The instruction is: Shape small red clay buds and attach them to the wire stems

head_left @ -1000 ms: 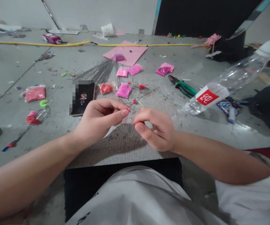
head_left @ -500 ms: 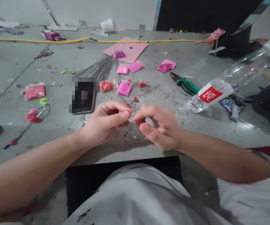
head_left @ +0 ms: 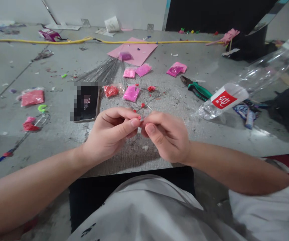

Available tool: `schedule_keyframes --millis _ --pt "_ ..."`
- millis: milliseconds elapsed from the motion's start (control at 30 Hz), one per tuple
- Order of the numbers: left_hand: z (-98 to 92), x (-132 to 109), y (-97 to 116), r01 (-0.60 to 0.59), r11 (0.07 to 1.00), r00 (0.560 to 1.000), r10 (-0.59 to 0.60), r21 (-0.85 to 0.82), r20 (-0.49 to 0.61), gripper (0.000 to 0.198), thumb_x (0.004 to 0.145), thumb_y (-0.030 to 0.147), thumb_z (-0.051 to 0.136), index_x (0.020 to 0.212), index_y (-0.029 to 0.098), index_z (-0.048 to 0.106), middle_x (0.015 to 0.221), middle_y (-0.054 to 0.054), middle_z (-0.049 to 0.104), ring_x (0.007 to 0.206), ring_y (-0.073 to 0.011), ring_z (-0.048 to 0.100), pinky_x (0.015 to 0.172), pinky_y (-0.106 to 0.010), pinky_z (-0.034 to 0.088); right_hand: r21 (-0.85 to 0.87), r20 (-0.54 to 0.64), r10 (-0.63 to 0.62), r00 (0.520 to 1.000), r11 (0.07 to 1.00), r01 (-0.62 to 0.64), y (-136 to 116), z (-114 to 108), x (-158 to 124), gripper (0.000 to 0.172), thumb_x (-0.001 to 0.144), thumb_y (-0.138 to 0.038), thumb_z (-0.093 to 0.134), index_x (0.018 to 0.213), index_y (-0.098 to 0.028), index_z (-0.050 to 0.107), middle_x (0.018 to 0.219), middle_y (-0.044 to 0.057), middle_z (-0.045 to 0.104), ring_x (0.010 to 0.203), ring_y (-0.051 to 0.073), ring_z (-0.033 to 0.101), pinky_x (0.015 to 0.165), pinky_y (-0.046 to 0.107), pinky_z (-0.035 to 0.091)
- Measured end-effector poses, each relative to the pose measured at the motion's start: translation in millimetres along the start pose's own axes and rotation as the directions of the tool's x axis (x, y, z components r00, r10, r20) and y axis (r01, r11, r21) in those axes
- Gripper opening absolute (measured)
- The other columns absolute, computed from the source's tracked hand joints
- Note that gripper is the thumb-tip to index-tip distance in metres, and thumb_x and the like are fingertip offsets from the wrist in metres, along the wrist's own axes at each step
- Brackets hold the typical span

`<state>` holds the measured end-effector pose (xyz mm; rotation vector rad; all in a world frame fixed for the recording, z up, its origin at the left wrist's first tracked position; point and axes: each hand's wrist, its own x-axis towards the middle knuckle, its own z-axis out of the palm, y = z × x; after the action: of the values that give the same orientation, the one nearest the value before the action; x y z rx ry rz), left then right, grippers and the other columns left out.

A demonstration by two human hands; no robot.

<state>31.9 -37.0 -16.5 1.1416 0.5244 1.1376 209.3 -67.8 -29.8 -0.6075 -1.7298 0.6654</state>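
Head view, hands (head_left: 111,131) close together, left pinching red bit (head_left: 139,117)

Apparently red lump (head_left: 139,117), magenta packet (head_left: 131,93), green-and-black pliers (head_left: 200,91)

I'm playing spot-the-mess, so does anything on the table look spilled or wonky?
Yes. Little scraps litter the table, like a green bit left of the grey wires, so it looks messy. At the back, a white cup-like thing seems tilted, not standing straight.

Grey table (head_left: 64,134): phone (head_left: 89,103), green-handled pliers (head_left: 201,92), clear bottle (head_left: 223,98), pink packets (head_left: 131,93), yellow cable (head_left: 134,42), thin grey strands (head_left: 99,73), probably wire.
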Motion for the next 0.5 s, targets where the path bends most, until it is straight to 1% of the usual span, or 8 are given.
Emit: schedule_keyframes --millis 100,167,300,400,500 --pt "2.8 -1.8 -1.3 -0.051 0.999 0.999 0.051 -0.002 0.012 0.008 0.077 0.02 0.089 0.08 0.024 0.082 0.059 0.004 0.058 0.047 -0.0045 0.049 0.045 -0.017 0.045 0.008 -0.008 0.023 1.0 1.0 -0.023 -1.4 1.6 0.0 0.013 0.105 -0.027 0.053 0.102 -0.023 0.065 0.083 0.001 0.068 0.073 0.014 0.063 0.07 0.03 0.053" --pt "3.6 -2.9 -2.6 -0.08 0.997 0.997 0.08 -0.008 0.02 0.008 0.079 0.018 0.088 0.082 0.024 0.083 0.061 0.003 0.06 0.049 -0.005 0.052 0.046 -0.017 0.046 0.02 -0.01 0.039 0.999 0.999 -0.039 -2.5 2.2 0.5 0.014 0.106 -0.027 0.053 0.102 -0.022 0.065 0.083 0.001 0.068 0.074 0.013 0.063 0.071 0.03 0.053" --pt "3.6 -3.1 -4.9 -0.078 0.996 0.997 0.079 -0.041 0.014 0.008 0.08 0.015 0.087 0.084 0.022 0.084 0.065 0.001 0.067 0.053 -0.0054 0.058 0.048 -0.015 0.048 0.01 -0.025 0.046 0.999 0.999 -0.046 -3.2 3.7 1.7 0.015 0.107 -0.027 0.053 0.1 -0.021 0.064 0.081 0.001 0.067 0.072 0.012 0.061 0.07 0.029 0.052" --pt "3.3 -1.5 -5.8 -0.078 0.995 0.997 0.078 -0.056 0.008 0.007 0.08 0.015 0.087 0.083 0.021 0.084 0.066 0.0 0.069 0.053 -0.0055 0.06 0.047 -0.014 0.048 -0.015 -0.052 0.021 0.998 1.0 -0.022 -2.3 5.4 2.4 0.014 0.106 -0.025 0.054 0.099 -0.019 0.065 0.077 0.0 0.065 0.069 0.011 0.06 0.068 0.027 0.051" --pt "3.9 -0.8 -6.1 -0.111 0.992 0.993 0.114 -0.061 0.035 0.009 0.082 0.013 0.084 0.086 0.021 0.084 0.067 0.0 0.071 0.053 -0.0053 0.062 0.049 -0.014 0.05 -0.032 -0.072 -0.009 0.997 0.999 0.007 -1.4 6.6 2.9 0.012 0.105 -0.022 0.056 0.098 -0.018 0.065 0.075 -0.001 0.064 0.067 0.01 0.06 0.066 0.025 0.051"
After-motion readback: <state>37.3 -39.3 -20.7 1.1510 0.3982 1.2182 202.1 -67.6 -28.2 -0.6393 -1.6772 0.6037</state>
